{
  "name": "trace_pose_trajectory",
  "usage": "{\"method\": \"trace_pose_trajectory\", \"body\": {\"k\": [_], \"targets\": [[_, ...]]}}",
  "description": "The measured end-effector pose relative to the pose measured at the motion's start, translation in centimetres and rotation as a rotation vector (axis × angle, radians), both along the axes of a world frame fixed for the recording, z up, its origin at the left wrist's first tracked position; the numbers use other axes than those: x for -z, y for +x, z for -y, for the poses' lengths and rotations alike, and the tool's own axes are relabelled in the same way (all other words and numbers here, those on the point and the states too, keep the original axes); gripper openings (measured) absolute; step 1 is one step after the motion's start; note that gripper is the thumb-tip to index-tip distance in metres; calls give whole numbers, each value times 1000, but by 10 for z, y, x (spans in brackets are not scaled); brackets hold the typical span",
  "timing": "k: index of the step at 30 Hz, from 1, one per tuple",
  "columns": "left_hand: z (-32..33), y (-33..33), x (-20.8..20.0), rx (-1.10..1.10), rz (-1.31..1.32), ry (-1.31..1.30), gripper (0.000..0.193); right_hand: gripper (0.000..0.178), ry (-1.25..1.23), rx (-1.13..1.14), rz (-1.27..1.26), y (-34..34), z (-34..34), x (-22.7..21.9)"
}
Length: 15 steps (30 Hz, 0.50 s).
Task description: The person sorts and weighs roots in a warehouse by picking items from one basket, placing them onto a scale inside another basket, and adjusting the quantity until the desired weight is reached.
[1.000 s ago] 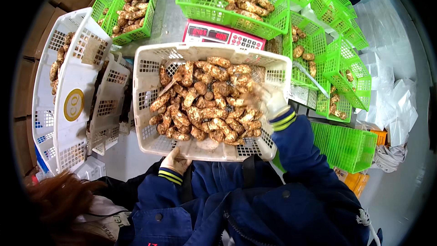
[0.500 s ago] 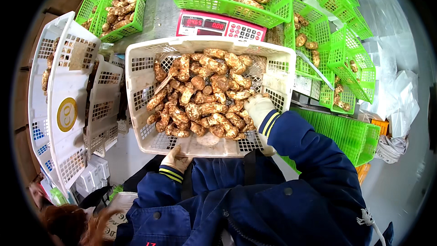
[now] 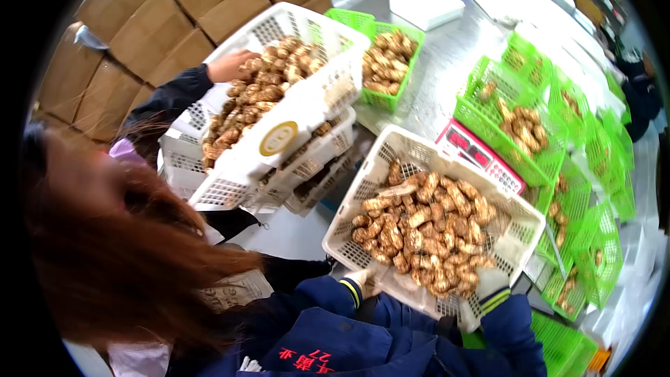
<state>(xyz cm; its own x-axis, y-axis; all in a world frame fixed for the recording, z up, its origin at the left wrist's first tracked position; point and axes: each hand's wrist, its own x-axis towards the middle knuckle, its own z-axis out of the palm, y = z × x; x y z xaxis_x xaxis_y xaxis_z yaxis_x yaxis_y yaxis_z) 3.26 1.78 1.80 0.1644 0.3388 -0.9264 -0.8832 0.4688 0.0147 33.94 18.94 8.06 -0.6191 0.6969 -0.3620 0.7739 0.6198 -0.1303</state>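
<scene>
A white plastic basket (image 3: 343, 227) sits tilted in front of me, holding a heap of thick brown-and-cream mushrooms (image 3: 426, 227). My left hand (image 3: 364, 281) grips the basket's near left edge from outside, its fingers partly hidden by the wall. Inside the near right corner, my right hand (image 3: 491, 283), in a pale glove, rests against the mushrooms at the edge of the heap. Blur hides its fingertips, so what they hold cannot be made out. Behind the basket's far side stands a pink-and-white weighing scale (image 3: 469, 148) with a green basket (image 3: 551, 167) on it.
At my left a co-worker's hand (image 3: 234, 66) reaches into another white basket (image 3: 307, 126) of mushrooms, stacked on more baskets. Green baskets (image 3: 601, 265) crowd the right side. A white foam lid (image 3: 427, 7) lies on the metal table (image 3: 436, 63); cardboard boxes (image 3: 150, 17) are piled far left.
My view has swung left, bringing the co-worker and the cartons into sight. The white basket now appears lower and farther right. My right hand is at its near right corner, closer to me than before.
</scene>
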Motion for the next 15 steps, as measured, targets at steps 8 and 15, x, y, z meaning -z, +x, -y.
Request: {"method": "trace_pose_trajectory", "body": {"k": [8, 15], "targets": [[13, -18, 76, 127, -66, -87, 23, 45, -214, 236, -202, -16, -18, -23], [-24, -21, 35, 201, -140, -254, 15, 46, -258, 410, -268, -4, -26, 13]]}}
